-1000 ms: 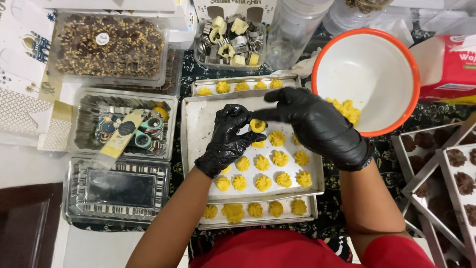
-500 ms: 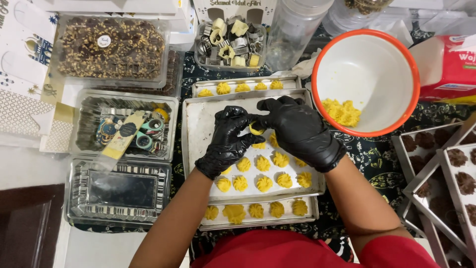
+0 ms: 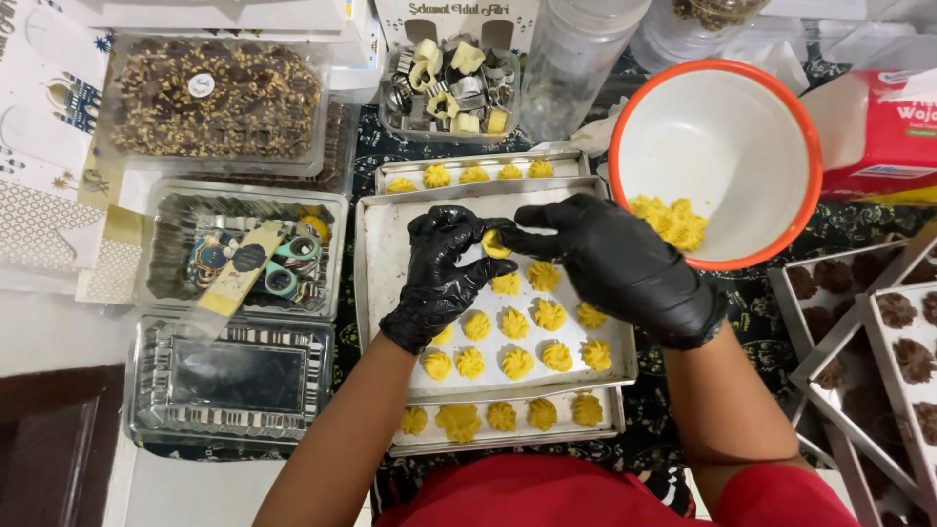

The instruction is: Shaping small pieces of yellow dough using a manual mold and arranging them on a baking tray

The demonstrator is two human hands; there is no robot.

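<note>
Home baking setup, looks like someone's kitchen table turned cookie station

Metal baking trays (image 3: 376,283) stacked and lined with piped yellow cookies (image 3: 515,362), a white bowl with an orange rim (image 3: 808,156) with more of the dough pieces, a clear tub of little metal cutters (image 3: 451,86), lidded plastic boxes of chocolate-nut treats (image 3: 210,98), racks of dark brown cookies (image 3: 903,332) on the right, all crowded onto a patterned tablecloth (image 3: 752,293). Black food gloves too, and it's way too cosy for a commercial bakery.

Both gloved hands shifted slightly toward the tray's far end. The right hand (image 3: 625,268) drew back from covering the yellow dough piece (image 3: 495,244), leaving it pinched between fingertips of both; the left hand (image 3: 444,278) kept its pinch.
</note>
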